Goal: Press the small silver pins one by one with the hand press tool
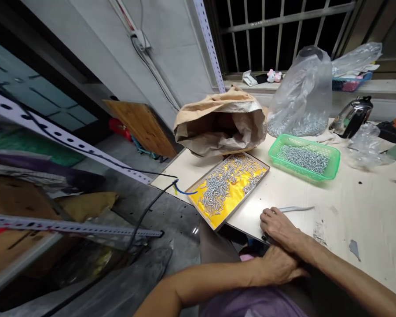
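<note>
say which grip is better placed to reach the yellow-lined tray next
Probably the right: the right grip is at the edge of the table, nearer the yellow-lined tray, with nothing visible blocking its way. The left grip sits off the tabletop, closer to the body.

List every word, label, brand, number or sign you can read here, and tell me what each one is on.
No text can be read with certainty.
Orange and black device, right edge: dark marks that look like lettering, too small and blurred to read.
Paper bag, shallow tray and green basket: no lettering visible.
</note>
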`<state>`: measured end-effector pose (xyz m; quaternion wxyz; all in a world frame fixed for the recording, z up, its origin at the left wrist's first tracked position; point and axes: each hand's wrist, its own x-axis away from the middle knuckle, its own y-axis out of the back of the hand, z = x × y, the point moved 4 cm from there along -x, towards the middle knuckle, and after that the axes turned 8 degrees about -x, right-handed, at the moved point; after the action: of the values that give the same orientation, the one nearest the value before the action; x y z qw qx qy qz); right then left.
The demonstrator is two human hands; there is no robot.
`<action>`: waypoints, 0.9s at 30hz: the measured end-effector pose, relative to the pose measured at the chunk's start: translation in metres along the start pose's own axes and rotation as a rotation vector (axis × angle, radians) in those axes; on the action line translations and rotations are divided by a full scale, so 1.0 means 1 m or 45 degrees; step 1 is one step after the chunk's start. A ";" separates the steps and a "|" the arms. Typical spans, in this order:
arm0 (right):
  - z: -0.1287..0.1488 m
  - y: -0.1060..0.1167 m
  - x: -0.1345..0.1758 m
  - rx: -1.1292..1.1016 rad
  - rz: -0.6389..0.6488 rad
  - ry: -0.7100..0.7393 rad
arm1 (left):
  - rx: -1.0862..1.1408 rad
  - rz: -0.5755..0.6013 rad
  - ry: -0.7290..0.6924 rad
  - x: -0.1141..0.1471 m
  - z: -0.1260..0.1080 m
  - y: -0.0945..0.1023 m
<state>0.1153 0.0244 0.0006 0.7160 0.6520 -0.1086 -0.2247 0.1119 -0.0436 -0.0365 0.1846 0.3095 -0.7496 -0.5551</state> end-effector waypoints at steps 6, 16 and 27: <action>-0.035 0.056 0.001 -0.206 -0.458 -0.120 | -0.131 -0.183 -0.101 0.012 0.037 0.041; -0.153 0.103 0.054 0.211 -0.492 -0.698 | -0.408 -0.069 1.235 0.003 0.209 0.131; -0.048 0.015 0.127 -0.481 -0.321 -0.514 | -0.161 0.061 1.382 -0.011 0.232 0.121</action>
<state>0.2504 0.0087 -0.0081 0.7549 0.4578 -0.1235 -0.4530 -0.0552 0.1528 0.0054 0.5757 0.5227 -0.5188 -0.3552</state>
